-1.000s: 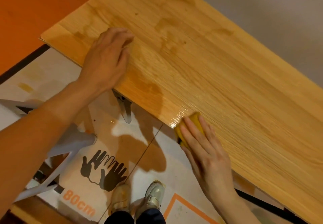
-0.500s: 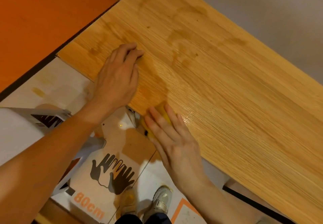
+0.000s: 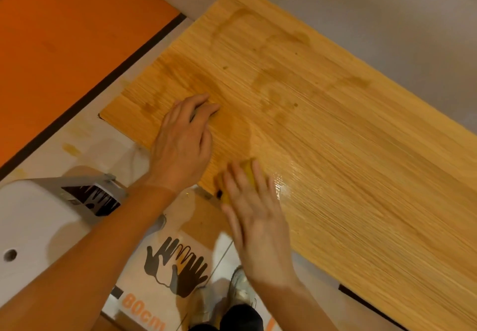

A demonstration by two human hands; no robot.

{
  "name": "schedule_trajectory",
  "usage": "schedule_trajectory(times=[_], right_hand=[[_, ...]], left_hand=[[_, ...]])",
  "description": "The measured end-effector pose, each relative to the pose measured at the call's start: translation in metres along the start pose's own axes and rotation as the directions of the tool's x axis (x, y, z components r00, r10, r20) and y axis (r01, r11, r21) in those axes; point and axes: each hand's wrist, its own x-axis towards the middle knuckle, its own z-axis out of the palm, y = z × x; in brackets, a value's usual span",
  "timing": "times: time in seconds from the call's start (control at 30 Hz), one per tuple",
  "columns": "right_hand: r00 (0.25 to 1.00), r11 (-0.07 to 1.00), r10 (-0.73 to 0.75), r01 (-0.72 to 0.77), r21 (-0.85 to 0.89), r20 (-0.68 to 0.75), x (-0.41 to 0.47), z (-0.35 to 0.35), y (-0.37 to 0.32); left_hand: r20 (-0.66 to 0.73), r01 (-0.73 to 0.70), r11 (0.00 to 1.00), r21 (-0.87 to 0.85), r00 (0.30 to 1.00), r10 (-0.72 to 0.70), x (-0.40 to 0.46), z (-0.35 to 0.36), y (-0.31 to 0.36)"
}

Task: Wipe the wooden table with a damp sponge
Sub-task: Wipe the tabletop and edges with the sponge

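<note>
The yellow sponge (image 3: 247, 168) sits at the near edge of the wooden surface (image 3: 348, 149), mostly hidden under your right hand (image 3: 258, 217); only its far corner peeks out between your fingers. Your right hand lies flat over it, fingers straight and slightly spread, pressing it down rather than curling round it. Your left hand (image 3: 184, 142) rests on the surface just beside and to the left of the sponge, fingers bent at the tips with the knuckles raised; whether something small is tucked under those fingertips you cannot tell from here, so treat it as a bracing hand.

To do this stroke well, keep the palm pressure even so the whole sponge face stays in contact, and run along the grain, not across it. A glossy wet band (image 3: 284, 188) shines just to the right of the sponge, while darker damp patches (image 3: 271, 90) show farther up the surface (those look patchy, so overlapping passes would likely help). The far right stretch looks drier, and probably needs covering.

Mind the edge: the sponge is right at the lip, and could slip off toward the floor (image 3: 180, 214) where your shoes (image 3: 240, 289) stand. A white chair (image 3: 38, 217) stands at your left.
</note>
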Motion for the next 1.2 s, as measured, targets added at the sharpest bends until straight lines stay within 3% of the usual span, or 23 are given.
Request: schedule_trajectory(times=[0.13, 0.23, 0.33, 0.4, 0.47, 0.53, 0.57, 0.67, 0.77, 0.87, 0.97, 1.03, 1.13, 1.2], right_hand=[[0.995, 0.997, -0.076, 0.077, -0.010, 0.070, 0.011, -0.009, 0.026], [0.996, 0.992, 0.082, -0.084, -0.096, -0.022, 0.080, -0.021, 0.056], [0.974, 0.977, 0.207, -0.210, -0.023, -0.095, 0.100, -0.018, 0.062], [0.990, 0.991, 0.134, -0.133, 0.021, -0.040, 0.060, -0.003, 0.041], [0.989, 0.995, -0.092, 0.096, -0.025, 0.118, 0.012, 0.002, 0.025], [0.957, 0.963, -0.263, 0.268, -0.025, 0.124, 0.015, -0.008, 0.043], [0.958, 0.961, -0.271, 0.274, -0.020, 0.094, 0.038, -0.013, 0.057], [0.999, 1.000, -0.028, 0.028, -0.008, 0.018, 0.123, -0.029, 0.086], [0.981, 0.986, 0.160, -0.165, -0.036, -0.106, 0.138, -0.018, 0.082], [0.993, 0.976, 0.052, -0.074, -0.206, -0.107, 0.089, 0.001, 0.060], [0.995, 0.915, -0.083, 0.096, -0.391, 0.051, 0.078, 0.006, 0.056], [0.997, 0.946, -0.070, 0.070, -0.318, 0.010, 0.108, 0.005, 0.068], [0.982, 0.982, 0.163, -0.171, -0.083, -0.092, 0.152, -0.006, 0.080], [0.974, 0.979, 0.202, -0.205, -0.013, -0.099, 0.132, -0.002, 0.068]], left_hand=[[-0.004, 0.009, 1.000, 0.000, 1.000, -0.009, 0.001, 0.002, -0.001], [-0.018, 0.007, 1.000, 0.003, 1.000, -0.007, 0.002, 0.004, -0.003], [-0.059, -0.002, 1.000, -0.013, 0.998, 0.002, 0.001, 0.005, -0.004], [-0.091, -0.020, 1.000, -0.017, 0.996, 0.019, 0.000, 0.006, -0.003], [-0.111, -0.031, 0.999, -0.013, 0.993, 0.030, 0.002, 0.006, -0.002], [-0.082, -0.018, 1.000, -0.012, 0.996, 0.017, 0.004, 0.005, -0.002], [-0.053, -0.008, 1.000, -0.015, 0.999, 0.007, 0.004, 0.004, -0.002], [0.015, -0.006, 1.000, -0.004, 1.000, 0.006, 0.003, 0.001, -0.004], [0.037, 0.035, 0.997, 0.068, 0.999, -0.037, 0.003, 0.000, -0.002], [0.031, 0.039, 0.994, 0.104, 0.999, -0.042, 0.004, 0.000, -0.001], [0.026, 0.020, 0.994, 0.105, 0.999, -0.023, 0.005, 0.001, -0.002], [0.027, 0.025, 0.994, 0.106, 0.999, -0.028, 0.005, 0.002, -0.002], [0.025, 0.028, 0.995, 0.101, 0.999, -0.030, 0.005, 0.003, -0.003], [0.022, 0.007, 0.995, 0.104, 1.000, -0.009, 0.004, 0.003, -0.004]])
